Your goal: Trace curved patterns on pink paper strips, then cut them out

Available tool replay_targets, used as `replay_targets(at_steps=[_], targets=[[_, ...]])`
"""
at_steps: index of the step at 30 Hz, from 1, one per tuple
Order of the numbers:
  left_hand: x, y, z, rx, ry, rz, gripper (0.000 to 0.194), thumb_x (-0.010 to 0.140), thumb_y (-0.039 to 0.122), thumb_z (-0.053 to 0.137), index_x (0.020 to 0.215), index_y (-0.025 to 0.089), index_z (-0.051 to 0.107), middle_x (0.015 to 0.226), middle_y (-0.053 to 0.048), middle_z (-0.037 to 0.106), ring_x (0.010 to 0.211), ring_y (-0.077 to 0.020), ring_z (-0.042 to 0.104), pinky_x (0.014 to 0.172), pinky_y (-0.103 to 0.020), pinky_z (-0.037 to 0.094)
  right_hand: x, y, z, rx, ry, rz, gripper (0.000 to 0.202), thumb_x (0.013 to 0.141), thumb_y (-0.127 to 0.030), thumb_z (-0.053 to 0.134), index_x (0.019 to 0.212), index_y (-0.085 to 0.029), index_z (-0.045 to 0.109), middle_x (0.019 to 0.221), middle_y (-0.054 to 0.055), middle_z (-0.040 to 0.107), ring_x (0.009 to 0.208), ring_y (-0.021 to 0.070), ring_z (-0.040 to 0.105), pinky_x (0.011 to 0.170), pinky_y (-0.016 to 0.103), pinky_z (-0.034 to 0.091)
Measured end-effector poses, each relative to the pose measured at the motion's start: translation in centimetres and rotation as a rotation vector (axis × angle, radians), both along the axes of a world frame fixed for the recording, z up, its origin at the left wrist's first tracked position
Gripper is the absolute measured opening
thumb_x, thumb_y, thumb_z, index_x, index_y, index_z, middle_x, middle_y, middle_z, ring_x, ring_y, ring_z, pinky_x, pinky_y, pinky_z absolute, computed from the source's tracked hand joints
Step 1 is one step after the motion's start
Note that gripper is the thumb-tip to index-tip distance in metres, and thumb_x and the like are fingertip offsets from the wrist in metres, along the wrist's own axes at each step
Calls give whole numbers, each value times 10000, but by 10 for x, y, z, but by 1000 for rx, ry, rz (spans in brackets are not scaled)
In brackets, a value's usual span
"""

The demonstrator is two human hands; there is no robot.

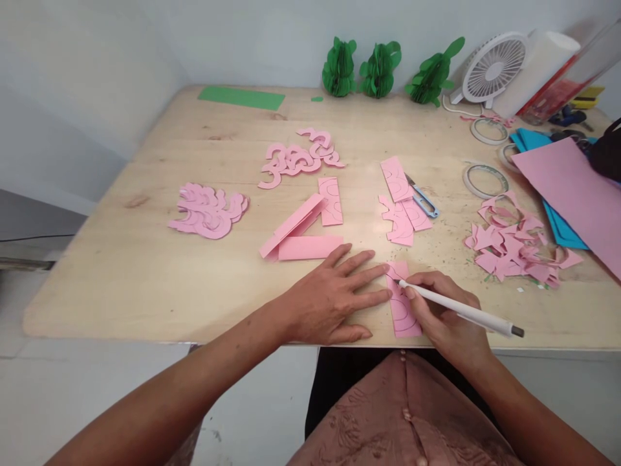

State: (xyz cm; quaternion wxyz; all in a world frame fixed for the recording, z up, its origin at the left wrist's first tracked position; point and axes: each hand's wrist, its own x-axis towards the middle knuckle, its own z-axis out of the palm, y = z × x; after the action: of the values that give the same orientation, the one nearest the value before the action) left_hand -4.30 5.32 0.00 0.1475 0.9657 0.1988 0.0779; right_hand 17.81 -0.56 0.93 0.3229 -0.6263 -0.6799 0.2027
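Observation:
A small pink paper strip (402, 314) with curved pen lines lies near the table's front edge. My right hand (449, 317) grips a white pen (460, 307), its tip touching the strip's upper part. Flat on the table, my left hand (334, 298) has its fingers spread, and the fingertips reach the strip's left edge. Just beyond that hand are folded pink strips (310, 248) and a strip marked with curves (330, 202). Further right, more marked pink pieces (395, 179) lie by blue thread snips (423, 199).
Curvy pink cutouts (208, 210) and another cutout pile (295, 158) lie left and centre. Pink scraps (517, 249), tape rolls (485, 180) and pink sheets (572, 194) cover the right. Green paper figures (381, 70), a green strip (241, 98) and a white fan (495, 70) line the back.

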Motion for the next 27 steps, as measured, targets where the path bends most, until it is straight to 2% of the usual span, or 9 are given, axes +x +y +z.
replay_targets(at_steps=[18,27], targets=[[0,0,2,4,10,-1,543,881,560,483,1350,286,469,1518,-71,330,1405,-340,233,1136,-561,133,4,-10,0,-8,-41,-10,104,855,-316,550,874,-236,614,826,32,692,740,195,650,654,313,501],[0,-1,1,4,10,-6,540,891,557,466,1356,282,462,1527,-71,311,1410,-338,224,1136,-565,122,2,-4,0,-6,-14,-16,88,848,-285,558,865,-231,626,820,33,697,749,195,649,673,324,507]])
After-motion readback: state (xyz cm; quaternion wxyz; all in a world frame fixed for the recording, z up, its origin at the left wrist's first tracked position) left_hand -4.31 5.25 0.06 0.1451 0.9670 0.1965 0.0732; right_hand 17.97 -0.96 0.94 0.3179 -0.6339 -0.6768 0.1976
